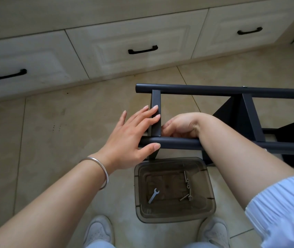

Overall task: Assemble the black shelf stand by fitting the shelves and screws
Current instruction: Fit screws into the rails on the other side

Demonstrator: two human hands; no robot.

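Two hands (133,135), one stand (214,119), one wrench (153,195), three drawers (133,43).

A row of cream drawers (128,51) with dark handles (142,49) ran along the back above the beige tiled floor (56,126), a silver bangle (98,171) circled one wrist, and two white shoes (98,231) stood below.

No legible text, labels, brand marks or numbers anywhere in the head view. Nothing printed shows on any visible surface.
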